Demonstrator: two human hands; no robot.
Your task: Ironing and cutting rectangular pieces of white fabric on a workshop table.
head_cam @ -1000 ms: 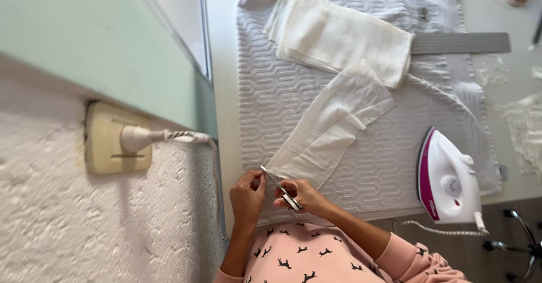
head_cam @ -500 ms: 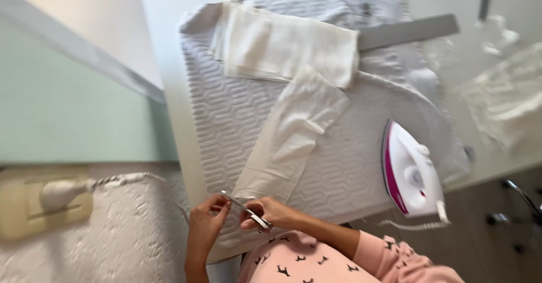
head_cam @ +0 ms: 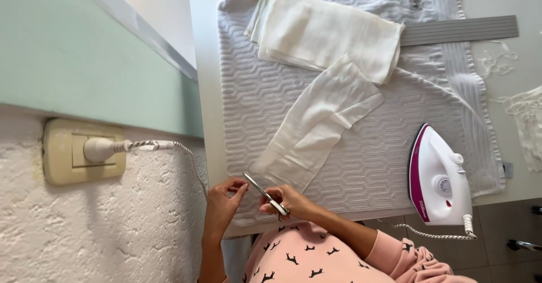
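Leftmost, a cream wall socket [head_cam: 83,152] holds a white plug [head_cam: 101,149], and its coiled cord [head_cam: 189,159] runs along the rough white wall toward the table edge. Next comes the left hand [head_cam: 222,204], its fingertips pinched shut on the near end of a long cream cloth strip [head_cam: 316,122], right at the tips of a small pair of scissors [head_cam: 265,194]. Just beside it, the right hand [head_cam: 291,201] is closed around the scissors' handles, with the blades slanting up and left toward the left hand's fingers; whether the blades are parted cannot be told. The strip lies diagonally across a white textured towel [head_cam: 254,91] spread over the white table [head_cam: 206,62], its near end at the table's front edge and its far end tucked against a stack of folded cream cloths [head_cam: 327,31] at the towel's far side. Right of the stack, a grey ridged bar [head_cam: 460,30] rests partly on the towel. Nearer the front, a white and magenta iron [head_cam: 440,178] sits on the towel's right part, its cord [head_cam: 423,233] trailing off the table. Farthest right, scraps of pale fabric [head_cam: 528,122] lie on the bare tabletop.
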